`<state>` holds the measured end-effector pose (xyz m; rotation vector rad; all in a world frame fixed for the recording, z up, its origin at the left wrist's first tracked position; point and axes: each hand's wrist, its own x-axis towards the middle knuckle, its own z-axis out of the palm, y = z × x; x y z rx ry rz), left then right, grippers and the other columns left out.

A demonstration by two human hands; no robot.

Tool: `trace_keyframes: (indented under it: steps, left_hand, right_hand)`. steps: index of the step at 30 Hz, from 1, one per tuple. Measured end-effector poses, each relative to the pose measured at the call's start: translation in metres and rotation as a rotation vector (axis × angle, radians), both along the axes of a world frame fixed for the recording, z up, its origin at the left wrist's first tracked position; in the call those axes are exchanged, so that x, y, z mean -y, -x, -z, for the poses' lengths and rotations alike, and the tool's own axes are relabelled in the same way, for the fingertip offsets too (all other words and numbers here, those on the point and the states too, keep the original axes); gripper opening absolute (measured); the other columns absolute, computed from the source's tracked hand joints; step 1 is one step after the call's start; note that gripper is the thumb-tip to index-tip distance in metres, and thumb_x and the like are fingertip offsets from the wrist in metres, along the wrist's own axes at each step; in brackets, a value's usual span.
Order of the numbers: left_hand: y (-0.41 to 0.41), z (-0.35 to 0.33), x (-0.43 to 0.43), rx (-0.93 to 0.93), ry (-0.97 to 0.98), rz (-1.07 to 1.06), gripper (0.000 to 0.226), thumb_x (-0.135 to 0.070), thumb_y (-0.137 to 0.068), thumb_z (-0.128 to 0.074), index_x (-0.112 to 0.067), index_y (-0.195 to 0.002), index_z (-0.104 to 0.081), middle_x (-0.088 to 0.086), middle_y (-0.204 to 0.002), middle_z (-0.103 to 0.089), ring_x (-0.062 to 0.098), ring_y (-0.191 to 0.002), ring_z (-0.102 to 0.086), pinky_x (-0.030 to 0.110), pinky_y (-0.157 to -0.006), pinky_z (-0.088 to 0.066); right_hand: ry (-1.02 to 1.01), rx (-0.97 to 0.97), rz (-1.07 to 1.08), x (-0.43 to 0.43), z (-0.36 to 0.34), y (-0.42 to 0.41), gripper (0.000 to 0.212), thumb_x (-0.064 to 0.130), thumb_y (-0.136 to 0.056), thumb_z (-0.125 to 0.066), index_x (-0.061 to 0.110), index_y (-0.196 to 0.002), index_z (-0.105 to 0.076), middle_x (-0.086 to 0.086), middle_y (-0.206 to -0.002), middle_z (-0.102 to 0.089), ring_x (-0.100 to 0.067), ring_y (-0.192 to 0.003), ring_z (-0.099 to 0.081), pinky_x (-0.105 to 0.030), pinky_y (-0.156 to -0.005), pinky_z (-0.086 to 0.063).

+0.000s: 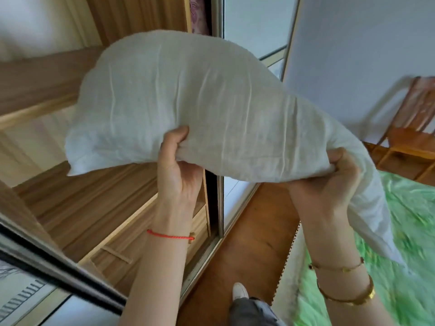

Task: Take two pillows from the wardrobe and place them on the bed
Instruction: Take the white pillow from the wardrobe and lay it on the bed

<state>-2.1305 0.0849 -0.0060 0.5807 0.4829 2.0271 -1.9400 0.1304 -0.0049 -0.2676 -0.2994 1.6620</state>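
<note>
**Soft pillow gripped by its near edge, between wardrobe and bed**

The left hand pinches the near edge, thumb on top and fingers curled beneath bunched cloth. The right hand clutches a gathered fold closer to the corner. The pillow hangs in the air before the open wardrobe, its right end drooping over the green bed. It sags and creases freely, so it is likely light, soft and limp. Edge grips should do, but the unsupported ends will flop. Its cover is plain white and wrinkled.
</note>
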Motion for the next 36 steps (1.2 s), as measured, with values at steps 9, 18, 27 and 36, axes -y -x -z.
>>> trace_keyframes:
  steps: [9,18,27,36]
  left_hand:
    - [-0.058,0.049,-0.046,0.106,0.057,0.337,0.025,-0.012,-0.087,-0.061,-0.005,-0.107,-0.075,0.011,-0.109,-0.074,0.025,-0.109,-0.068,0.041,-0.101,-0.052]
    - [-0.089,0.077,-0.107,0.072,0.16,0.499,0.027,-0.008,-0.094,-0.051,-0.006,-0.113,-0.069,0.008,-0.109,-0.074,0.022,-0.104,-0.07,0.039,-0.102,-0.051]
    - [-0.1,0.092,-0.185,0.062,0.206,0.574,0.054,-0.01,-0.094,-0.049,0.002,-0.146,-0.045,0.01,-0.125,-0.064,0.022,-0.11,-0.067,0.035,-0.097,-0.054]
    - [-0.129,0.097,-0.276,0.064,0.208,0.584,0.033,-0.01,-0.096,-0.046,-0.008,-0.123,-0.065,0.005,-0.113,-0.074,0.019,-0.105,-0.072,0.033,-0.087,-0.058]
  right_hand:
    - [0.012,0.028,0.252,0.007,0.034,-0.06,0.035,0.006,-0.048,-0.055,0.016,-0.082,-0.052,0.002,-0.086,-0.057,-0.021,-0.092,-0.061,-0.031,-0.089,-0.051]
    - [0.1,0.004,0.441,-0.01,0.063,-0.085,0.032,0.007,-0.056,-0.046,0.012,-0.081,-0.065,0.0,-0.085,-0.066,-0.022,-0.088,-0.067,-0.033,-0.095,-0.049]
    - [0.148,-0.058,0.489,-0.072,0.083,-0.089,0.031,0.005,-0.06,-0.046,0.008,-0.078,-0.071,-0.003,-0.083,-0.068,-0.023,-0.081,-0.07,-0.029,-0.079,-0.056]
    - [0.179,-0.045,0.488,-0.168,0.085,-0.12,0.037,0.007,-0.057,-0.048,0.006,-0.08,-0.077,-0.007,-0.09,-0.072,-0.026,-0.087,-0.072,-0.038,-0.086,-0.055]
